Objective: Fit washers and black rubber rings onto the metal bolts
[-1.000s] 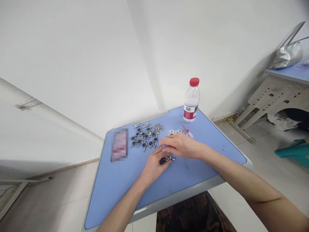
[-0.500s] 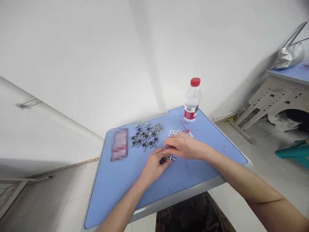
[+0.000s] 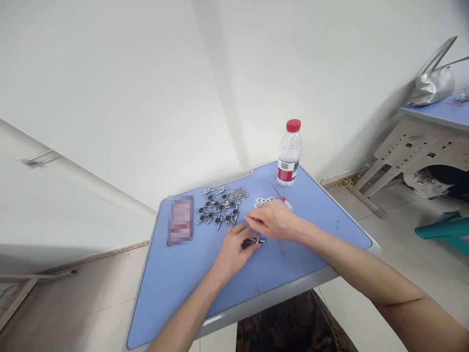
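My left hand [image 3: 236,244] is closed on a small metal fitting [image 3: 258,240] with a dark part, pinched low over the blue table [image 3: 176,288]. Its metal end sticks out to the right past my fingertips. Just above it, my right hand [image 3: 274,220] has its fingers curled together in a pinch; whatever may be between them is too small to make out. Beyond my hands lies a cluster of metal fittings with round black centres [image 3: 218,208]. Several plain metal pieces [image 3: 239,194] lie at the cluster's right. Thin pale metal plates [image 3: 263,200] are partly hidden behind my right hand.
A screwdriver [image 3: 286,199] with a red and clear handle lies near the plates. Behind it stands a bottle [image 3: 288,159] with a red cap. A blurred-out phone-like rectangle [image 3: 181,220] rests at the left. The wall [image 3: 146,98] borders the table's far edge.
My right hand has shifted slightly left, its fingers drawn tighter together above the fitting. My left hand keeps its grip on the fitting. The view has moved a little.
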{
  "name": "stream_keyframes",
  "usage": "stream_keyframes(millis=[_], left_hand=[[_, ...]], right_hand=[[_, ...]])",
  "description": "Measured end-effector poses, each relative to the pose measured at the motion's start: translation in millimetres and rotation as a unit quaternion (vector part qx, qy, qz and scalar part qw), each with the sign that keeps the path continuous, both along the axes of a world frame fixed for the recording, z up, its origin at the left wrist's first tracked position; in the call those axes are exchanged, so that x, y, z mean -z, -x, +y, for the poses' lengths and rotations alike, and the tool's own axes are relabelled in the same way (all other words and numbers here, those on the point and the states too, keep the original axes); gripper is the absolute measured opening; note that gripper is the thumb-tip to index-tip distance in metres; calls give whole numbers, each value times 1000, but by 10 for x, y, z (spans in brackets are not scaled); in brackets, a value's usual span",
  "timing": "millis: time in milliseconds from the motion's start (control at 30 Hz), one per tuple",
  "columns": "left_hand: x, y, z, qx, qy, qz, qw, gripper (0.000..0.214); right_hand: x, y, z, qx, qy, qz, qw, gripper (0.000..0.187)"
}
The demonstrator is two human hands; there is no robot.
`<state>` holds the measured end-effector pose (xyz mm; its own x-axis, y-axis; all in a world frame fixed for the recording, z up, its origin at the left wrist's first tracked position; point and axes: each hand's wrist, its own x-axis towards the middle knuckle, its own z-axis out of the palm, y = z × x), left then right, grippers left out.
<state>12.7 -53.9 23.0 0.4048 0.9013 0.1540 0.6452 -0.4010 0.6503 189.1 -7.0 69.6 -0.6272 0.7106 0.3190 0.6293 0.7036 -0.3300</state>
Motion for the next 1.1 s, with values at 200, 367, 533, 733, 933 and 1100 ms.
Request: stream_keyframes(millis=[200,367,533,733,933,1100], left_hand=[[11,-18,3,-5,-3,2,1000,7],[11,-10,1,-10,14,6,1000,5],[-20,-16,-5,-14,28,8,999,3],[-26,-9,0,-8,24,6,1000,5],[-3,-5,5,-15,28,3,999,6],[8,-8,8,-14,33,-1,999,5]], right_hand=[[-100,-60,-28,-92,22,-55,994,16],[-169,-198,-27,-104,76,-59,990,15],[-199,-293,8,-116,126,-75,982,15],[-222,-213,6,-95,111,-66,987,14],[-224,-144,1,-54,60,-99,992,27],[-175,-79,6,-23,19,-131,991,39]])
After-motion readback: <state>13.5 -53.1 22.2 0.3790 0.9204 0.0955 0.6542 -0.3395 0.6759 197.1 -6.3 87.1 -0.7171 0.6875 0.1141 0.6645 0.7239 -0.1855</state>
